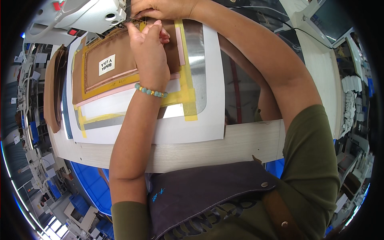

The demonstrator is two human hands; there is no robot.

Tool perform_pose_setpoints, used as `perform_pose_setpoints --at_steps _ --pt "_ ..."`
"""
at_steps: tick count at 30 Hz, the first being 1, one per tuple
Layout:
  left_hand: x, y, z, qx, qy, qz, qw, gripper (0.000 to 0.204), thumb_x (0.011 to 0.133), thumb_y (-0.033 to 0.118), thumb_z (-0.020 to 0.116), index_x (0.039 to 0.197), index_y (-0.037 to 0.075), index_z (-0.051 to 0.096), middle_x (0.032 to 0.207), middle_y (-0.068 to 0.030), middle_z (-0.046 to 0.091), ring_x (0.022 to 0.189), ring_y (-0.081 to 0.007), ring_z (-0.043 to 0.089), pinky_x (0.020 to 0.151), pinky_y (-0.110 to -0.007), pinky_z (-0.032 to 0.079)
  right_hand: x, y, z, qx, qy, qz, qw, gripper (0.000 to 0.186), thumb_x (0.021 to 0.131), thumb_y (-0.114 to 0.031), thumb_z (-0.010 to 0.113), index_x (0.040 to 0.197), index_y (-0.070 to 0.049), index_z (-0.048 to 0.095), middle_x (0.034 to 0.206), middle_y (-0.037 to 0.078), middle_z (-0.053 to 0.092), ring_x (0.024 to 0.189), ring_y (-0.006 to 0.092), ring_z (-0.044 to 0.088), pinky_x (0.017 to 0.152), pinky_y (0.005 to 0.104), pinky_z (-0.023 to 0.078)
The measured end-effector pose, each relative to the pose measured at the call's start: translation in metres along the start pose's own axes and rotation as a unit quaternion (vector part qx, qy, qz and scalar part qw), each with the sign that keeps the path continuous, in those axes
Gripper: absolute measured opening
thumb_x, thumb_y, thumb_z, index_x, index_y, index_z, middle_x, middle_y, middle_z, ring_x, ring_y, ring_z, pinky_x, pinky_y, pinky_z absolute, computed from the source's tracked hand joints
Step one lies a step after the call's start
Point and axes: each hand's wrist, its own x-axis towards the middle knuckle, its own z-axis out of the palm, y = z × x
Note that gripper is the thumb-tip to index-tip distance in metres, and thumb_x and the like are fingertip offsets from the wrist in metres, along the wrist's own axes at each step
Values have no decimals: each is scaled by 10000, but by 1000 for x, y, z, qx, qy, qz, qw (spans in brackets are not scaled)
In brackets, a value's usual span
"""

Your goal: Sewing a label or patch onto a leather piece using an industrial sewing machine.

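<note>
Work at the sewing mach. is in hand; prob. step = thread handling or fine positioning nr the needle area, judged from where both hands are placed; active stitching can't be confirmed b/c the needle itself can't be made out. The brown panel, w/ a white label on it, is laid flat on the table side, on top of a silvery plate and white sheet, its far edge by the mach. head; a yellow frame is set around the label area, w/ pink strips and yellow tape nr the edges. L hand is held over the panel's far part, one finger stretched twd the mach. head, the thumb raised and the others curled in; a thin thread seems to run nr these fingertips, but whether it's pinched can't be told. R hand is placed just beyond, by the mach. head, fingers bent and close tog.; part is cut off at the top edge, so what's held, if anything, can't be told. For the next move, a clear thread path is prob. called for, w/ the panel kept flat & square and fingertips kept well off the needle line; if the thread is slack, a loop could be caught under the work, so light tension would be wanted.
</note>
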Motion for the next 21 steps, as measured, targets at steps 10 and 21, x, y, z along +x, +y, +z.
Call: perform_pose_setpoints --at_steps 10,21 --pt "-19 21 -4 -17 17 -41 999 838 985 66 591 1612 -69 51 836 -7 543 763 -87 526 735 -239 487 14 -3 -37 126 -116 98 980 113 847 -109 712 924 -33 745 898 140 720 861 333 678 802 409 542" --pt "-43 60 -43 -30 -74 -166 983 327 1071 188 554 1341 5 575 886 6 587 819 -85 545 787 -228 478 1 -54 -120 192 -224 425 855 216 988 -221 672 1024 -12 716 845 9 675 774 74 625 732 251 519"
